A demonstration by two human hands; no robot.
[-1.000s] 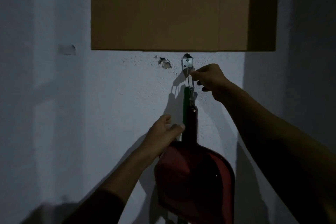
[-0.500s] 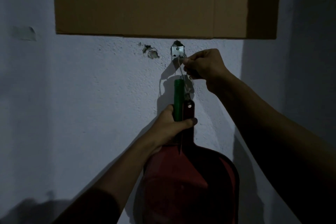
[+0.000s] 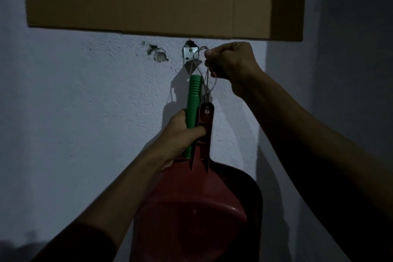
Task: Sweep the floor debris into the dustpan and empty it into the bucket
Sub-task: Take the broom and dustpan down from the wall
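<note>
My left hand [image 3: 180,134] grips together the ribbed green handle [image 3: 194,110] and the smooth red handle of the dustpan [image 3: 197,204], which hangs flat against the rough white wall [image 3: 85,102] just below this hand. My right hand [image 3: 230,64] is closed and pinches the thin string loop [image 3: 209,83] beside the small metal hook [image 3: 190,54]. A brown cardboard sheet [image 3: 148,0] hangs above.
</note>
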